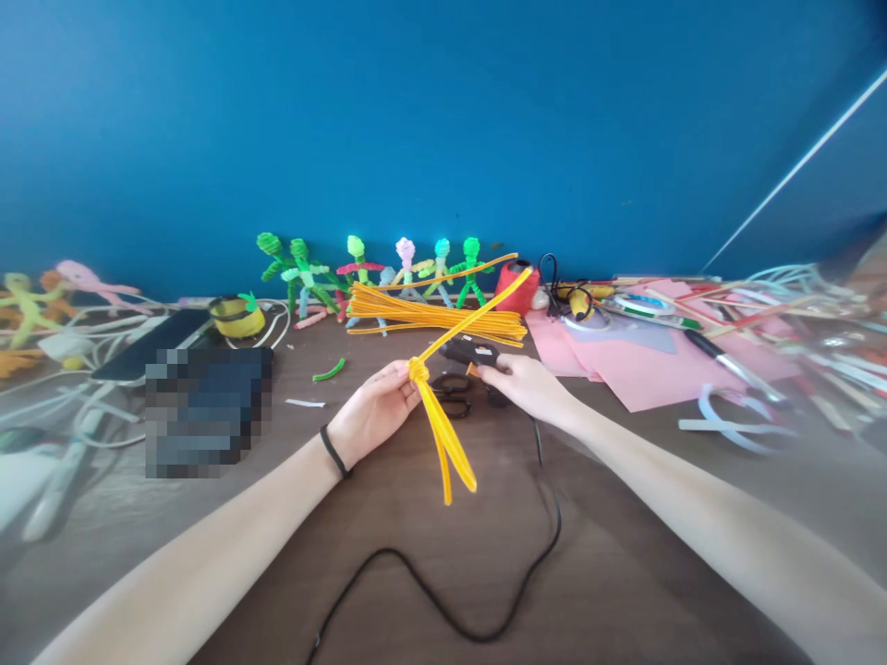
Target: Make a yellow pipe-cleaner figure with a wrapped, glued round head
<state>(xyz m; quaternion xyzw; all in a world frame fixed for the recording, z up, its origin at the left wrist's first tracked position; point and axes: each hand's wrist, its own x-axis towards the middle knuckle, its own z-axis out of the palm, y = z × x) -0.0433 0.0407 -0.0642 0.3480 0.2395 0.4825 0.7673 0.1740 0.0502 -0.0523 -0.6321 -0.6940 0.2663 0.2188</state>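
Between the thumb and fingers of my left hand [378, 411] is a bundle of yellow pipe cleaners [447, 429], wound into a small knot at the top. Two looped or doubled lengths hang down from the knot, and one long strand slants up to the right. My right hand [530, 386] is closed around a black glue gun [468, 352] with an orange trigger, its nozzle end pointing left, close behind the slanting strand. Black-handled scissors [454, 404] lie on the table below the glue gun, partly hidden by the hanging pipe cleaners.
A black cord [443, 614] curves across the table's front. Loose yellow pipe cleaners [436, 316] lie behind my hands, before several pipe-cleaner figures [357, 259] along the blue wall. Pink paper [624, 369] and a marker [727, 360] lie right; a blurred-out dark object [214, 406] lies left.
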